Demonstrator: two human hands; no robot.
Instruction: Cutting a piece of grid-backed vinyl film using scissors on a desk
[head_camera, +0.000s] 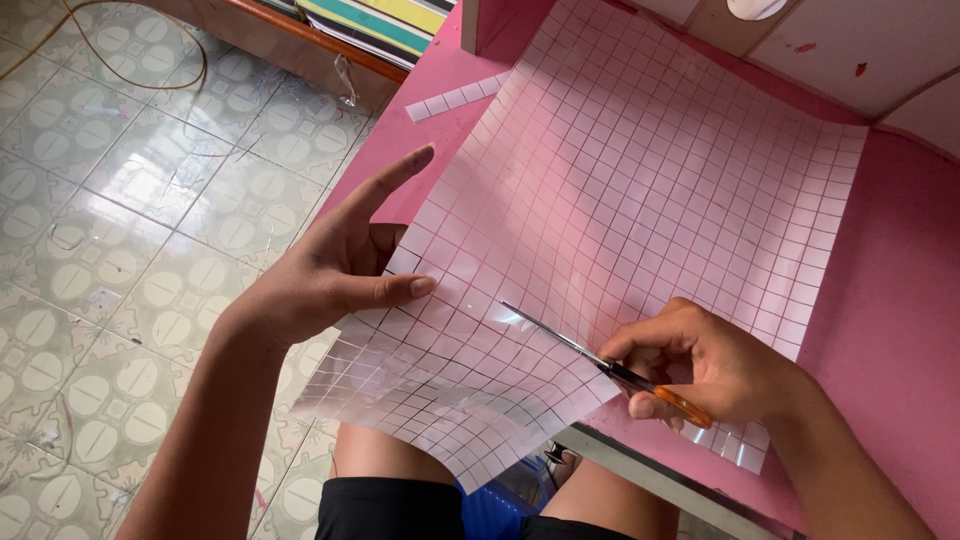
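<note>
A large clear plastic sheet (640, 190) printed with a square grid lies over a pink table (890, 300), its near edge hanging past the table toward my lap. My left hand (340, 265) pinches the sheet's left edge, thumb on top and index finger stretched out. My right hand (705, 365) grips orange-handled scissors (610, 365). The blades are open and slid into the sheet from its near edge, pointing up and left.
A narrow cut strip of gridded sheet (455, 97) lies on the table at the upper left. Tiled floor (120, 200) with a thin cord is on the left. Stacked striped boards (370, 20) lean at the top. My knees are below the table edge.
</note>
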